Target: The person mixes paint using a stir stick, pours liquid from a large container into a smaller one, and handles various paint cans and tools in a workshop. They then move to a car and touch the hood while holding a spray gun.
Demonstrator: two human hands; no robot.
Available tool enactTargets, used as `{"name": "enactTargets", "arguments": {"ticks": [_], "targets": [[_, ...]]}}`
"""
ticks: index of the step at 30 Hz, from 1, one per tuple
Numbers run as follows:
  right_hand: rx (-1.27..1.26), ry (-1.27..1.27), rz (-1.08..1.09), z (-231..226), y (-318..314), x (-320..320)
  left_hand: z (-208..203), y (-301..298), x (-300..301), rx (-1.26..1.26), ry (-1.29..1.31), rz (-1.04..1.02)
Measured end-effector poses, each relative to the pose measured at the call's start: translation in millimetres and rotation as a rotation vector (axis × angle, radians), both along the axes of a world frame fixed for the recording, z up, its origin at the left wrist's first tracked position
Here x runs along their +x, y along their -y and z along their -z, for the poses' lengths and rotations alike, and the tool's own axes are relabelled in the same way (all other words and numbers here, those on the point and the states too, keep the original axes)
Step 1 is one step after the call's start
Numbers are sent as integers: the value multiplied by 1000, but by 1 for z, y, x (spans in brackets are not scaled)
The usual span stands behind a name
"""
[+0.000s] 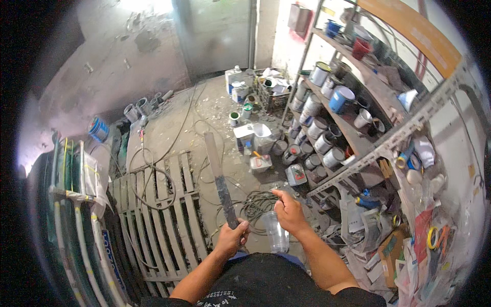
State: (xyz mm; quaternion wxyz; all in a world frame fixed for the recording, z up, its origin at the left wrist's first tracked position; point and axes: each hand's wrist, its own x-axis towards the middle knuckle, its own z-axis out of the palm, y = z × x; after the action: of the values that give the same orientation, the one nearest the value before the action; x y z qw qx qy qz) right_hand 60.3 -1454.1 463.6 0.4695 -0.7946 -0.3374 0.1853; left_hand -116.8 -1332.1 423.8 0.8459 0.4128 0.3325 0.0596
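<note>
My left hand (231,239), in front of my body, is closed round the lower end of a long flat stirring stick (215,171). The stick points up and away, its lower part dark and stained, its upper part greyish brown. My right hand (290,213) is raised to the right of it, index finger stretched toward the left and the other fingers curled. A clear plastic cup (276,235) shows directly beside and below the right hand. Whether the curled fingers touch the cup or hold anything is hidden.
Metal shelving (353,135) full of paint cans stands at the right. A slatted wooden pallet (158,220) lies at the left, near padded rails (82,225). A coiled hose (255,204) and several containers, including a white bucket (262,134), are on the floor. Papers and tape clutter the right.
</note>
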Motion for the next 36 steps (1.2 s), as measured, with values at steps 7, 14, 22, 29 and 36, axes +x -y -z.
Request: {"name": "enactTargets", "arguments": {"ticks": [7, 14, 22, 29, 36], "targets": [[30, 37, 45, 26, -102, -37, -4, -68, -33, 16, -81, -59], [106, 143, 57, 40, -180, -56, 20, -114, -54, 73, -33, -63], [144, 188, -10, 51, -260, -47, 22, -174, -38, -171, -59, -187], [118, -420, -270, 78, -339, 8, 35, -278, 3, -90, -171, -185], [31, -914, -434, 80, -433, 112, 43, -417, 68, -68, -151, -181]]}}
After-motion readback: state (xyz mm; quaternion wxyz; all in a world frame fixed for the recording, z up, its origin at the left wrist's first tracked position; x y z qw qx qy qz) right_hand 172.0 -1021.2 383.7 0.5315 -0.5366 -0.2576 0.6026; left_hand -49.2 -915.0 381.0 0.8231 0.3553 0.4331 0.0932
